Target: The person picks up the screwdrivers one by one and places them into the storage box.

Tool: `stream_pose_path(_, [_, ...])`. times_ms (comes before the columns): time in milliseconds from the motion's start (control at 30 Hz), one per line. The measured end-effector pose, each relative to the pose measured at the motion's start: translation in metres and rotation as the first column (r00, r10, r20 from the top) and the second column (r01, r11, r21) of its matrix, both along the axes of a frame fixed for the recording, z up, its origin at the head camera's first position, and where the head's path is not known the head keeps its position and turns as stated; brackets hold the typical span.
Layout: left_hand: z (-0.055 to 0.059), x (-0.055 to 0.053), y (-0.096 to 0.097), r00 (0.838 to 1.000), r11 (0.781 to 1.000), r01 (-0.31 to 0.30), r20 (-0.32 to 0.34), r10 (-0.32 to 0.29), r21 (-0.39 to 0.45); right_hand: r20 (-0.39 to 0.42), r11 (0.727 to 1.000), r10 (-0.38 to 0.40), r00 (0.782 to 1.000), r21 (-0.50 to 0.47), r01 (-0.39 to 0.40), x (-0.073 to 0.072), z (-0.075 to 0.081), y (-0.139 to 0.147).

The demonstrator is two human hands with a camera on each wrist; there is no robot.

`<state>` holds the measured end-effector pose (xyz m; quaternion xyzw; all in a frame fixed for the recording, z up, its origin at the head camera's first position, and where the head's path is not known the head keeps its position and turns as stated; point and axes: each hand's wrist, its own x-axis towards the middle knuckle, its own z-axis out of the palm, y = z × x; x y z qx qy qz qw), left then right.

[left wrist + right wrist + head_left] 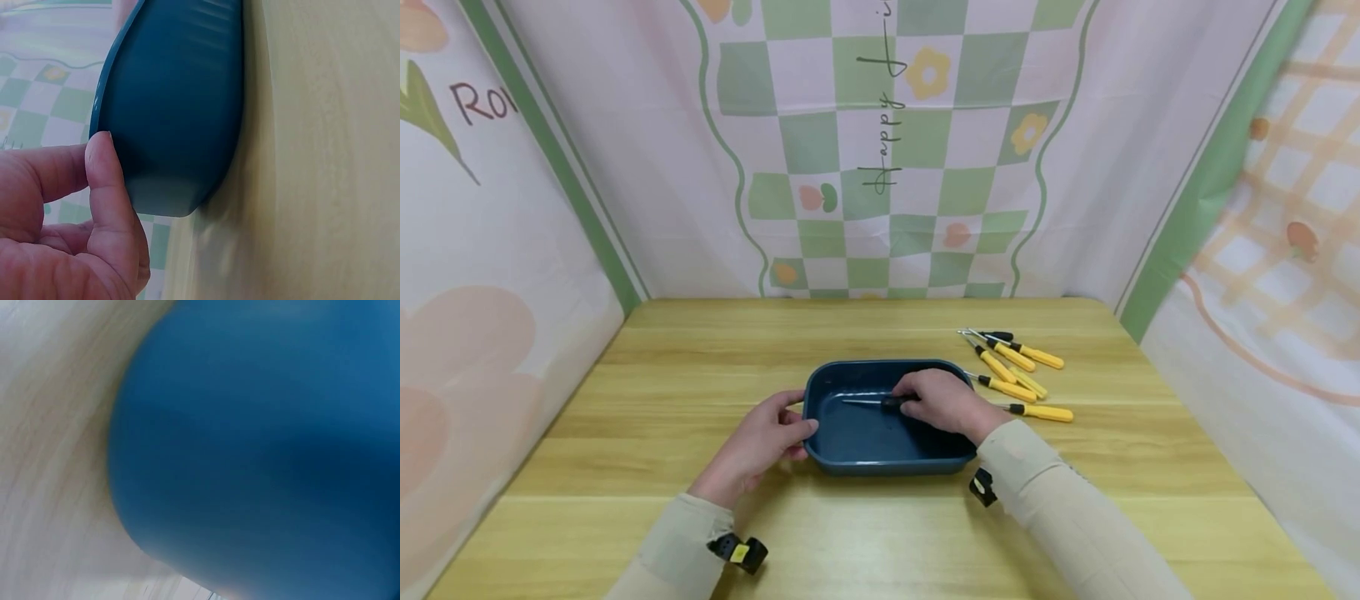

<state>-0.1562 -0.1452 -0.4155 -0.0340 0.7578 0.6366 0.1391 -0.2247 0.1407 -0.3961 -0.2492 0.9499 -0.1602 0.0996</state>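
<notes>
A dark blue rectangular tray point(880, 468) stands on the table. At its left end my left hand point(767, 433) holds the rim, the thumb on the near side, as the left wrist view also shows close up at the tray wall point(175, 106). Inside the tray my right hand point(943, 402) grips a screwdriver point(891, 402), its metal shaft pointing left over the tray floor. Most of the handle is hidden by the fingers; a black part shows. In the right wrist view the tray's outer wall point(250, 450) fills most of the frame, and the hand is out of sight.
Right of the tray lie several screwdrivers with yellow handles, one point(1041, 412) nearest the right sleeve. A black-handled one point(997, 335) lies at the back of that group. A patterned curtain point(880, 150) hangs behind the wooden table point(700, 333).
</notes>
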Motion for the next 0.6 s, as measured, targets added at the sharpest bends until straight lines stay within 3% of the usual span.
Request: stream_pose_path(600, [0.0010, 0.0016, 0.0017, 1.000, 1.000, -0.004, -0.003, 0.004, 0.004, -0.032, 0.999, -0.031, 0.999, 0.017, 0.031, 0.0001, -0.0018, -0.0007])
